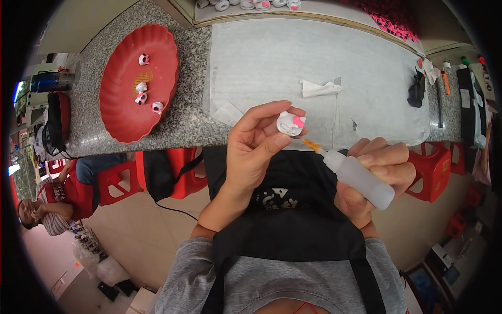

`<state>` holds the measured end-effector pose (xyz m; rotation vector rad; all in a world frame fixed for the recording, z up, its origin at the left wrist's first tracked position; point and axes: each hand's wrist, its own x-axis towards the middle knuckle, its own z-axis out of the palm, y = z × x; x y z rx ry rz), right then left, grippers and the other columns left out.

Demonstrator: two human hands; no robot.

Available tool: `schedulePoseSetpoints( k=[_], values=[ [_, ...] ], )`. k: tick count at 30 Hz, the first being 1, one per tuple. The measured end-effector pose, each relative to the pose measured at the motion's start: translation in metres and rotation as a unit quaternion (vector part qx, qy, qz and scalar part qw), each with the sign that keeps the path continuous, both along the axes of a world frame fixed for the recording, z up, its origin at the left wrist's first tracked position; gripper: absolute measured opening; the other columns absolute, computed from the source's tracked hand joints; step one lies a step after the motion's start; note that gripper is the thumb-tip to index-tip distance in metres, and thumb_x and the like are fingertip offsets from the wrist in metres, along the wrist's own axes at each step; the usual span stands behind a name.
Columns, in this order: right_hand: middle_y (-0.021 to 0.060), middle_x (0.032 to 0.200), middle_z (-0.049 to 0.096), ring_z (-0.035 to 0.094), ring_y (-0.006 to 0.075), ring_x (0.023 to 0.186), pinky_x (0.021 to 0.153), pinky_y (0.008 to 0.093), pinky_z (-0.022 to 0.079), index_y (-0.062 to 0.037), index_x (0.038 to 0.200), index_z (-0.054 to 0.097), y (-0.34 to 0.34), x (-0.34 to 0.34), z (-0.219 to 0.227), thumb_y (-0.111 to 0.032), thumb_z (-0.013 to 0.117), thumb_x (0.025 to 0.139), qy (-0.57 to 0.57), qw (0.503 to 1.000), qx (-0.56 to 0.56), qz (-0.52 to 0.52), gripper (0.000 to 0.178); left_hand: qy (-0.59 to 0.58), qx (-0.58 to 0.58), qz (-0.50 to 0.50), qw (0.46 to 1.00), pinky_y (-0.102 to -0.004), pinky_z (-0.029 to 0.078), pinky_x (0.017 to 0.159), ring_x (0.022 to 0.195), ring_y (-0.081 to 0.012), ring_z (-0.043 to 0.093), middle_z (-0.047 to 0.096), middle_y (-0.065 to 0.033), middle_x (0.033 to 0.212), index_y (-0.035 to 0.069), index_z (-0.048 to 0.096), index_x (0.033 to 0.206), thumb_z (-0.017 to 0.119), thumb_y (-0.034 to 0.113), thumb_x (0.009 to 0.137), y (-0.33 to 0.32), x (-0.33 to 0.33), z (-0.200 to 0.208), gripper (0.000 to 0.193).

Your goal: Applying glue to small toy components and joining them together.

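Between the thumb and fingers of my left hand [252, 144] is a small white figurine head [291, 124] with a pink bow. My right hand [380, 170] grips a translucent white squeeze bottle [361, 180], tilted so that its amber nozzle [312, 145] points up and left. The nozzle's tip is close to the lower edge of the figurine head; whether they touch, I cannot tell. Both hands are held in front of the table's near edge, above my black apron [285, 225].
A red scalloped tray [112, 86] with several similar small heads stands on the speckled countertop at left. White paper [261, 57] covers the middle, with a crumpled tissue [319, 89] on it. Pink pieces [392, 23] lie at the back right. Red stools [431, 175] and a seated person [57, 204] are beyond.
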<state>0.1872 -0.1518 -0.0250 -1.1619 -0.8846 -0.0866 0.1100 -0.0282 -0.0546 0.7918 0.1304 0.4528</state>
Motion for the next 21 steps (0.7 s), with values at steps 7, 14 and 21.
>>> schedulePoseSetpoints(
  k=[7,14,21],
  values=[
    [0.0071,0.079,0.041,0.038,0.0112,0.053,0.047,0.0221,0.035,-0.0074,0.084,0.038,-0.0024,0.0002,0.0037,-0.014,0.064,0.066,-0.013,1.000,-0.021,0.014,0.032,0.000,0.043,0.015,0.999,-0.0320,0.040,0.083,0.094,-0.0203,0.050,0.050,-0.0185,0.101,-0.005,0.041,0.107,0.051,-0.004,0.072,0.0010,-0.0020,-0.0024,0.036],
    [0.0077,0.080,0.042,0.039,0.0114,0.054,0.046,0.0222,0.035,-0.0070,0.084,0.038,-0.0030,0.0030,0.0032,-0.011,0.063,0.067,-0.062,0.997,-0.039,0.002,0.030,0.003,0.037,0.024,0.999,-0.0330,0.041,0.082,0.093,-0.0201,0.050,0.050,-0.0179,0.100,-0.005,0.041,0.107,0.052,-0.003,0.073,0.0010,-0.0008,-0.0023,0.036],
    [0.0070,0.080,0.041,0.038,0.0103,0.055,0.046,0.0213,0.034,-0.0072,0.084,0.037,-0.0007,0.0058,0.0004,-0.018,0.063,0.067,-0.023,1.000,0.008,-0.006,0.032,0.024,-0.002,0.004,1.000,-0.0345,0.043,0.080,0.092,-0.0196,0.050,0.051,-0.0153,0.098,-0.004,0.041,0.107,0.052,0.002,0.074,0.0015,0.0014,-0.0020,0.035]
  ],
)
